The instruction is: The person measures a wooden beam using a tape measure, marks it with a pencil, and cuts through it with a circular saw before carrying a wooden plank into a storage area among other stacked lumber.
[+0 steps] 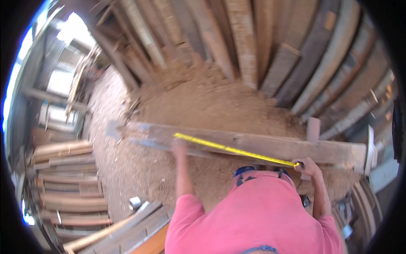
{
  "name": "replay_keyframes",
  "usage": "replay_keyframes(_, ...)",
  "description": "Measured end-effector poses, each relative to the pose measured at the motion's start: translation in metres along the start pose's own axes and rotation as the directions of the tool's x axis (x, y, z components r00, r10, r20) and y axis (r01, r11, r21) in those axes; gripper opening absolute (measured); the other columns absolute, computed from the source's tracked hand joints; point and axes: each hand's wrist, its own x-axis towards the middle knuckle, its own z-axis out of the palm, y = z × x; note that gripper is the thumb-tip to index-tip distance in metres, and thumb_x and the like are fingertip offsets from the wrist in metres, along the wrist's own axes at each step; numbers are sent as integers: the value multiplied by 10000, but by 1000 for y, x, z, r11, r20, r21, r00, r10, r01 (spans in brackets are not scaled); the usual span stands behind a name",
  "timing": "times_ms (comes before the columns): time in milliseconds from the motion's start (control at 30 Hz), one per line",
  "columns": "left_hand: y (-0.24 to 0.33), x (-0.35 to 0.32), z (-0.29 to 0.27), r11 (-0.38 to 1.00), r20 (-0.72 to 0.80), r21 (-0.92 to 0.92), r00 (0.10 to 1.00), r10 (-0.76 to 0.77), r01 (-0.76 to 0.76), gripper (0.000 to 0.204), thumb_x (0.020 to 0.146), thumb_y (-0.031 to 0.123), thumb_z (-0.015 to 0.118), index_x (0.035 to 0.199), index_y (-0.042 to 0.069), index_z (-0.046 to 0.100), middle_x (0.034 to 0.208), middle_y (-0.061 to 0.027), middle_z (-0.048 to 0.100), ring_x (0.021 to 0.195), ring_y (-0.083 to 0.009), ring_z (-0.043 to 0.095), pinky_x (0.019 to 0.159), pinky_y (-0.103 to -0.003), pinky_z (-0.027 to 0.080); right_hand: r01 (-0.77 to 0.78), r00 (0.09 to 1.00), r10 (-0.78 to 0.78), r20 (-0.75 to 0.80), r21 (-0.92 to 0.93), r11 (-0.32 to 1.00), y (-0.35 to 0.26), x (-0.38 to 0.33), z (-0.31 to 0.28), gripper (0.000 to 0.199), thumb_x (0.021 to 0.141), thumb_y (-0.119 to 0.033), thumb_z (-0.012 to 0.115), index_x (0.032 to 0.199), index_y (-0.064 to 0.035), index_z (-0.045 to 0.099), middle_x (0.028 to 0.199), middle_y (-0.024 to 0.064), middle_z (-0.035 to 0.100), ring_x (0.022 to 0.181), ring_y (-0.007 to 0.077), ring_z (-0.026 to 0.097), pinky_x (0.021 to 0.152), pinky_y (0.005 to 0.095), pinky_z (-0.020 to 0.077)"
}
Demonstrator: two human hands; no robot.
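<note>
A yellow tape measure [228, 149] stretches almost straight above a long wooden beam [270, 146] in front of me. My right hand [308, 167] is closed around its dark case, near the beam's right part. The blade's free end lies toward the left, close to my left hand [179, 147]. Motion smears the fingers of that hand, so whether they pinch the blade is unclear. The beam runs crosswise, with a bluish, worn patch toward its left end. A short upright wooden piece [313, 129] stands against its far side near the right end.
Many planks [241, 38] lean in a row along the far side and round to the right. Stacked boards [74, 202] fill the left, and more timber [122, 233] lies at lower left beside a small metal can [135, 203]. The ground [190, 99] is brown dirt.
</note>
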Motion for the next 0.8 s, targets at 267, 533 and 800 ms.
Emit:
replay_keyframes(267,253,-148,-183,648,-30,-739,971,238,-182,867,855,394,653,1498,-80,317,1537,-391,254,1459,-552,191,1191,-619,171,-39,999,40,-5,-284,958,-106,106,62,407,868,-402,653,1181,-148,711,970,198,709,903,375,684,791,446,529)
replay_keyframes(533,249,-156,-187,588,-129,-733,919,373,-342,950,781,413,694,1528,-18,295,1564,-370,211,1475,-540,148,1190,-622,167,42,999,-31,36,-379,925,-163,206,124,351,870,-356,616,1183,-209,676,1096,186,701,998,393,675,841,494,541)
replay_keyframes(800,250,-156,-176,600,-144,-718,918,370,-354,962,763,373,746,1552,53,298,1583,-334,219,1481,-521,162,1186,-629,155,31,997,-53,-54,-347,937,-87,163,79,379,828,-258,638,1198,-193,692,1070,163,714,968,408,664,852,497,544)
